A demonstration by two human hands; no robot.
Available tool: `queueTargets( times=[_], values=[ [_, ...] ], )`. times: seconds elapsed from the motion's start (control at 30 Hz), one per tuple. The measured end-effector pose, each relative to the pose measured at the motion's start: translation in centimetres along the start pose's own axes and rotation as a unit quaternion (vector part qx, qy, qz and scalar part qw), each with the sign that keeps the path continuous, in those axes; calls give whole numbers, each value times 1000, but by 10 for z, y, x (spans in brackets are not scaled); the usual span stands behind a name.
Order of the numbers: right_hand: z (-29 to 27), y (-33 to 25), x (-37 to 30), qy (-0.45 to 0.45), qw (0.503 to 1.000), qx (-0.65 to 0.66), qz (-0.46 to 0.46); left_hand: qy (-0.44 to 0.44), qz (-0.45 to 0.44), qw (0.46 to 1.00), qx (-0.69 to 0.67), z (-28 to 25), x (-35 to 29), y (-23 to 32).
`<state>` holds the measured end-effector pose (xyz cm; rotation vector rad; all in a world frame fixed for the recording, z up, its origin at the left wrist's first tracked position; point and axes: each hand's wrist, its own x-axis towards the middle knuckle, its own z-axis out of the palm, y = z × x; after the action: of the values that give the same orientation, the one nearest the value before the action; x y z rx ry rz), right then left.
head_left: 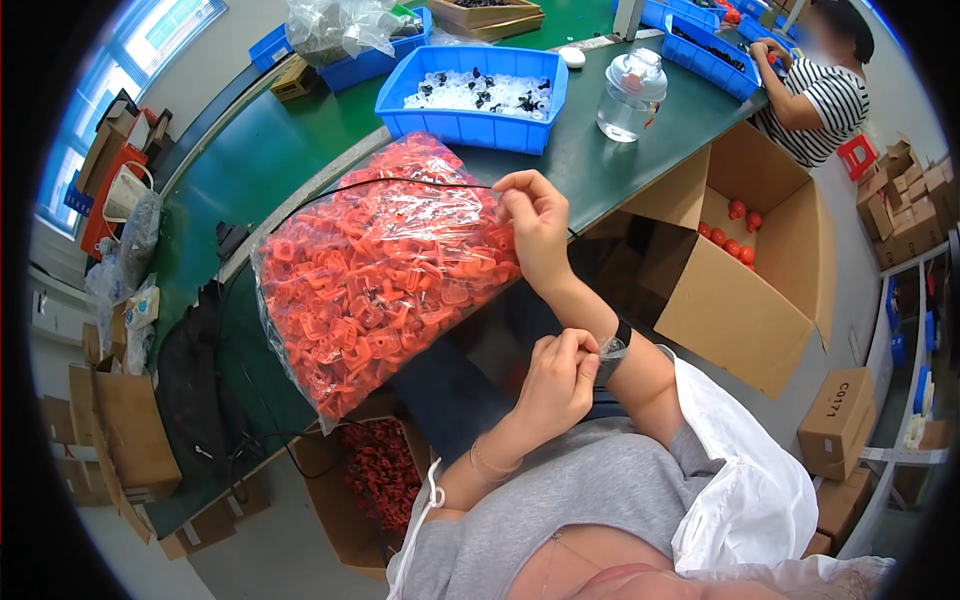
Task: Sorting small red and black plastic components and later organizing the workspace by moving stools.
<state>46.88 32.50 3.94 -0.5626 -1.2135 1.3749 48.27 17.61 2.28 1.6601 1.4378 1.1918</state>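
Observation:
A large clear plastic bag (385, 275) full of red-orange plastic parts lies at the near edge of the green table. Across its top runs a thin black cord (400, 181). My right hand (536, 225) is closed in a pinch on this cord, beside the bag's right edge. Lower down, my left hand (556, 385) is closed too, its fingertips pressed together against my right wrist. There a dark band (622, 332) and a shiny, see-through piece (610, 352) show; what the left fingers grip is unclear.
Behind the bag stands a blue bin (470, 135) of white and black parts, with a clear bottle (631, 95) to its right. An open carton (735, 300) holds round red pieces. Below the table, another carton (340, 530) holds dark red parts. A co-worker (820, 95) works at far right.

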Motion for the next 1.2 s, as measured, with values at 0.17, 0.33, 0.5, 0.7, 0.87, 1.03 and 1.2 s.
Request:
queueTargets(
  times=[0.17, 0.33, 0.5, 0.7, 0.87, 1.03, 1.2],
  values=[
    [-21, 3, 24, 92, 918, 269, 275, 39, 106, 990, 82, 10, -8, -23],
    [-34, 7, 28, 50, 807, 447, 382, 45, 112, 990, 77, 1, 7, -48],
    [-33, 1, 29, 14, 744, 520, 420, 21, 124, 983, 134, -10, 15, -55],
    [-38, 8, 31, -1, 701, 563, 438, -30, 140, 987, 67, 1, 11, -66],
    [-37, 8, 31, 2, 699, 563, 441, -66, 131, 989, 24, -5, 14, -55],
    [-36, 7, 32, 8, 706, 549, 447, 40, 45, 976, 207, -8, 18, -33],
    [-31, 9, 26, 38, 786, 475, 394, 56, 34, 992, 105, -24, 9, -23]
  ],
)
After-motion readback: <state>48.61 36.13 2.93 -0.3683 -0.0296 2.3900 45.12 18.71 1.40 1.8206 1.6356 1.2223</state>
